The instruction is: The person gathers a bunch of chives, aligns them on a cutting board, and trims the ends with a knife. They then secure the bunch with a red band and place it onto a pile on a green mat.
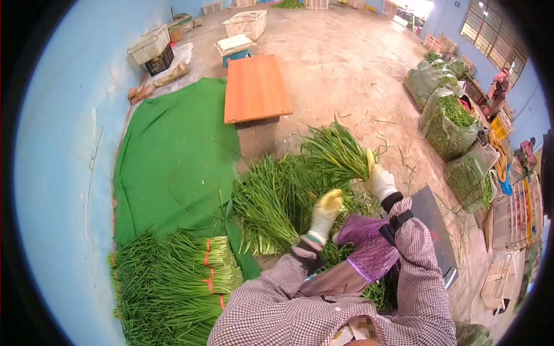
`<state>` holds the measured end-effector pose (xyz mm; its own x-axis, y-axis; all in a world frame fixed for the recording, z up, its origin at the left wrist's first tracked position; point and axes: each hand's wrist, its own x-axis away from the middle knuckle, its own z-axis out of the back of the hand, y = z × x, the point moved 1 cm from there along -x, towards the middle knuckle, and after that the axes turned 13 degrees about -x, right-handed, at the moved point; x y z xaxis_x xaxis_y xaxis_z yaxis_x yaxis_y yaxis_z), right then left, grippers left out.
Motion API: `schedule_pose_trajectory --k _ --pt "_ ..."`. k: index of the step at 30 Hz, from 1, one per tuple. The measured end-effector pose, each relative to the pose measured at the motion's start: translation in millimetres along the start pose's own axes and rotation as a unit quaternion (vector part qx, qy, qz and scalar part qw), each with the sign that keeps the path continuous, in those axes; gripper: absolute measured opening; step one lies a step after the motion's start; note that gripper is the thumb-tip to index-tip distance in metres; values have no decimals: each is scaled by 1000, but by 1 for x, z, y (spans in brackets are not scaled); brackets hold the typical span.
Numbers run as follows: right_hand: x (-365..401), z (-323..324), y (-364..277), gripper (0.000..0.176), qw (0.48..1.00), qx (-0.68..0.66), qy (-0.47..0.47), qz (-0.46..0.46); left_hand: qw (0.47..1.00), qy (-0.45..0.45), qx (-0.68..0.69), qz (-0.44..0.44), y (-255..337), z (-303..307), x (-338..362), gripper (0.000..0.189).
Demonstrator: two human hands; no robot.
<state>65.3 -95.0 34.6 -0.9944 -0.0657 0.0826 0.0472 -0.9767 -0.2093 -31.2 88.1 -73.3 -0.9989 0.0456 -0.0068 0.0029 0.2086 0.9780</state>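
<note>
A wide sheet of green cloth [179, 155] is spread over the pale concrete floor [346, 69], and it is bordered on its left by a light-blue painted wall [63, 144]. To the right of the cloth, a fanned bunch of long, thin green stalks [336, 151] is gripped at its base by the gloved right hand [379, 180], whose fingers are closed around it. The left hand [327, 212], covered by a white-and-yellow glove, is held nearer to the cloth than the right; its fingers are curled in, but whether anything is grasped by them cannot be told. Between the cloth and the hands, a loose heap of green stalks [271, 202] is piled. At the near end of the cloth, bundles of green stalks with pale ends [184, 271] are laid side by side, tied with red-orange bands [207, 284]. Beside the cloth's far right corner, a rectangular orange wooden board [254, 89] is set, while well to the right of the cloth, clear plastic bags stuffed with greenery [450, 124] are lined up
</note>
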Motion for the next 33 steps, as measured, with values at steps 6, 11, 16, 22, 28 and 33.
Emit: schedule_pose_trajectory --k 6,11,16,22,28,33 --pt "78 29 10 81 945 122 291 92 929 -225 290 53 60 -98 -31 70" --pt "177 67 11 87 958 23 269 94 884 -207 415 57 118 -98 3 79" --pt "240 33 48 100 961 -129 236 64 923 -203 325 27 117 -100 0 65" --pt "286 34 63 103 897 -373 235 4 950 -256 170 54 129 -167 -3 39" --pt "247 84 123 102 837 -454 305 37 940 -317 98 -83 113 -253 -15 33" --pt "227 143 152 93 674 -679 261 133 910 -348 92 -203 176 -315 -2 38"
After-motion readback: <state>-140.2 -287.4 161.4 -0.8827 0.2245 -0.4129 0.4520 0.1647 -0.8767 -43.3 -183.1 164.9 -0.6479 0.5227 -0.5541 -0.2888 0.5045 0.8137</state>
